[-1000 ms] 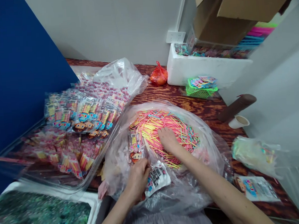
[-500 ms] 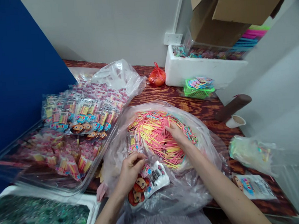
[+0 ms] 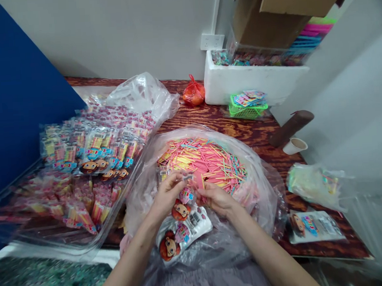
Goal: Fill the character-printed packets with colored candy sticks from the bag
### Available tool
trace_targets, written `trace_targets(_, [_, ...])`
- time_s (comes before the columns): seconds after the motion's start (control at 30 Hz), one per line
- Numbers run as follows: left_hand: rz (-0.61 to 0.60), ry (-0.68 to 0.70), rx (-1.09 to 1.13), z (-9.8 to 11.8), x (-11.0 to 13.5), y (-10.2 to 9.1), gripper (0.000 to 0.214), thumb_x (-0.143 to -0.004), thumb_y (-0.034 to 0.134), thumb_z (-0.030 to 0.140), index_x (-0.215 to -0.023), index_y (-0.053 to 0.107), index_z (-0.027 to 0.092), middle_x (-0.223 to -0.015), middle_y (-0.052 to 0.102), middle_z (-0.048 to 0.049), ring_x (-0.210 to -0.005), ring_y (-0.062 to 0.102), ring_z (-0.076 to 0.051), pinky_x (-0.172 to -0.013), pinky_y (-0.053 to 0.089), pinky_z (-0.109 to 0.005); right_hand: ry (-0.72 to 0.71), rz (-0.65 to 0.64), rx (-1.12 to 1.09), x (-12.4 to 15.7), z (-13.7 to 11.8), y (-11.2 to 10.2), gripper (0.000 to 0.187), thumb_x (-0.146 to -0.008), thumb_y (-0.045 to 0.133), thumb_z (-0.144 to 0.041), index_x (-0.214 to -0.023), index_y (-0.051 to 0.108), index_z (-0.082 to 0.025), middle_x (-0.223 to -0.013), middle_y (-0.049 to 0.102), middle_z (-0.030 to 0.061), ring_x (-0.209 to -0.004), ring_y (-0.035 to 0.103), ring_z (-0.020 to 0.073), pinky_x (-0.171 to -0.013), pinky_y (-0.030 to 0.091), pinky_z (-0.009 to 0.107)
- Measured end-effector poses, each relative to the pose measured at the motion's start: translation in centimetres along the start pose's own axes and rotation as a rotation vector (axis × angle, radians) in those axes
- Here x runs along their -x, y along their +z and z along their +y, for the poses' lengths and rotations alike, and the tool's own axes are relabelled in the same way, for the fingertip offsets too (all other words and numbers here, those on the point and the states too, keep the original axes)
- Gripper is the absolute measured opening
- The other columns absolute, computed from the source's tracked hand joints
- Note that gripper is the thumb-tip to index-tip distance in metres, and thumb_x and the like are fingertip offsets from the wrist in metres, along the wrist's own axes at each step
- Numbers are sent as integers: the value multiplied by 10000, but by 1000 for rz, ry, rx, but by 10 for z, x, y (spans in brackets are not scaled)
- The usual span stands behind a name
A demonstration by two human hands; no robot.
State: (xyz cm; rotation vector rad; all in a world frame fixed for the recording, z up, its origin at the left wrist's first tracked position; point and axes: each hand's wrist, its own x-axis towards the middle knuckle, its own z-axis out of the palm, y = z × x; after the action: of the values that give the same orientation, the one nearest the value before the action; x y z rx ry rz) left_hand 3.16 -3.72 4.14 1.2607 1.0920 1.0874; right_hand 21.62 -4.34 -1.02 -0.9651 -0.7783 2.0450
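Observation:
A heap of thin pink, yellow and blue sticks [image 3: 208,159] lies in an open clear plastic bag [image 3: 265,186] in front of me. My left hand [image 3: 168,196] pinches the top of a small clear cartoon-printed packet [image 3: 184,204], lifted just above a short stack of the same packets [image 3: 180,234]. My right hand [image 3: 215,198] is closed on a small bunch of pink sticks [image 3: 199,181] and holds it right beside the packet's mouth.
A clear tray [image 3: 48,238] of filled packets [image 3: 94,153] sits left. At the back stand a white foam box [image 3: 252,81], a green basket [image 3: 247,109] and an orange bag [image 3: 193,93]. A paper cup [image 3: 294,145], a brown tube [image 3: 290,127] and flat packets [image 3: 314,227] lie right.
My right hand left the stick heap with a bunch of pink sticks and came back to my left hand, which lifted one packet off the stack.

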Motion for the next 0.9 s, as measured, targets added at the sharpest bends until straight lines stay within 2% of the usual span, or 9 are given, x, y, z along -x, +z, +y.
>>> trace_targets(0.07, [-130, 104, -114, 5, -1, 13, 127, -843, 592, 272, -754, 617, 186, -1233, 617, -82, -1131, 556, -224, -927, 414, -316, -59, -51, 55, 3, 7, 8, 248, -685, 773, -352, -816, 627, -200, -666, 630, -16, -580, 577, 128, -584, 477, 252])
trace_targets(0.2, [-352, 113, -173, 4, 3, 34, 102, -852, 572, 219, -762, 614, 199, -1236, 636, -88, -1185, 541, -237, -984, 391, -348, -221, -8, 126, 5, 7, 9, 289, -656, 782, -431, -772, 633, -212, -762, 641, 9, -771, 590, 187, -695, 459, 293])
trace_targets(0.33, [-68, -18, 109, -5, 5, 21, 85, -775, 680, 250, -754, 623, 189, -977, 690, -38, -910, 632, -173, -811, 465, -265, -256, 50, 217, 8, 2, 0, 218, -767, 695, -410, -833, 641, -210, -768, 630, 7, -773, 581, 183, -714, 442, 293])
trace_targets(0.43, [189, -159, 351, -13, 7, -3, 217, -656, 792, 271, -744, 618, 175, -693, 628, 35, -599, 569, -91, -590, 447, -190, -352, 179, 438, 16, 11, -4, 138, -828, 625, -330, -896, 652, -212, -749, 607, -6, -728, 564, 164, -709, 431, 277])
trace_targets(0.53, [349, -241, 466, -18, 14, -20, 312, -568, 848, 297, -723, 619, 153, -627, 600, 50, -506, 524, -67, -498, 426, -173, -402, 302, 522, 25, 24, 0, 219, -857, 570, -287, -1061, 622, -223, -767, 615, -6, -723, 575, 167, -705, 439, 278])
trace_targets(0.63, [369, -264, 502, -21, 23, -24, 312, -615, 824, 355, -730, 617, 152, -580, 577, 53, -465, 513, -68, -456, 416, -174, -457, 447, 496, 34, 26, 7, 223, -892, 510, -293, -1093, 582, -226, -769, 633, 9, -733, 598, 183, -724, 464, 302])
trace_targets(0.73, [305, -260, 507, -19, 28, -21, 283, -681, 783, 375, -743, 612, 157, -572, 566, 54, -463, 514, -66, -453, 412, -171, -625, 551, 691, 40, 23, 5, 242, -893, 478, -226, -1106, 591, -243, -960, 665, 63, -903, 611, 218, -854, 458, 360])
trace_targets(0.8, [283, -266, 515, -16, 29, -19, 289, -679, 785, 378, -754, 612, 159, -581, 563, 57, -473, 511, -63, -465, 418, -172, -710, 489, 877, 40, 28, -2, 319, -848, 485, -157, -1124, 615, -251, -1060, 660, 82, -1015, 587, 249, -927, 432, 403])
trace_targets(0.9, [284, -281, 529, -12, 30, -16, 313, -637, 816, 360, -747, 608, 154, -610, 571, 54, -500, 522, -64, -486, 431, -176, -681, 399, 996, 32, 45, -14, 444, -776, 469, -83, -1160, 621, -242, -1127, 655, 90, -1096, 565, 265, -989, 407, 440])
